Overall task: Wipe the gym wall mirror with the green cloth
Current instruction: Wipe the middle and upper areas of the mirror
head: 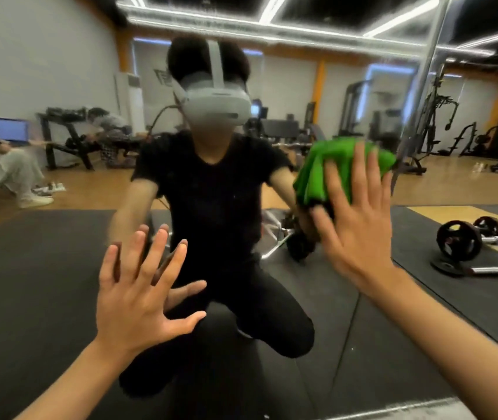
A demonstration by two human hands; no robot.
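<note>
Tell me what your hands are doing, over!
Right hand flat, fingers spread, pressing green cloth on mirror. Left hand open, bare, at the glass. Nothing in the way. Over.

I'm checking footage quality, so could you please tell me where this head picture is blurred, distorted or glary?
Head view: the right hand and green cloth are smeared by motion blur; the left hand is a little sharper; the wide-angle lens bends the ceiling lights and the pole; those light strips are blown out; the gym reflected in the mirror looks soft.
</note>
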